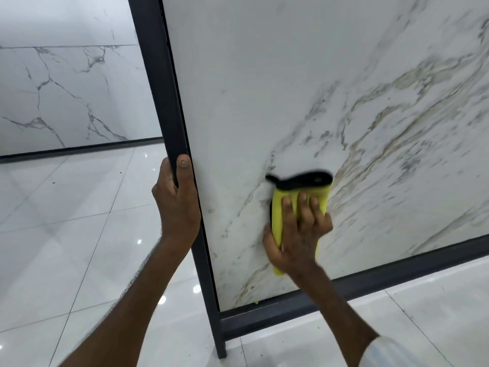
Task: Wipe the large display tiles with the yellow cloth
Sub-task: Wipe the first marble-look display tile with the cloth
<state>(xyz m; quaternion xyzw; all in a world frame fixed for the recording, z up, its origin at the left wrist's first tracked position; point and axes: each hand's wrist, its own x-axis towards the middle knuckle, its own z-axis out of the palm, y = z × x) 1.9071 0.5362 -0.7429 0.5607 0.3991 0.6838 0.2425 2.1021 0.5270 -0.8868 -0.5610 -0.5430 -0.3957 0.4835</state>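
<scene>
A large white marble-look display tile point(264, 88) with beige and grey veins stands upright in a dark metal frame point(169, 102). My right hand point(299, 234) presses a folded yellow cloth point(277, 215) with black trim flat against the tile's lower part. The cloth's black edge sticks out above my fingers and looks blurred. My left hand point(177, 197) is wrapped around the frame's left upright, thumb on the front face.
A glossy white tiled floor point(66, 247) spreads below and to the left. Another marble-look panel point(66, 88) stands at the back left. The frame's bottom rail point(370, 282) and foot point(222, 348) rest on the floor.
</scene>
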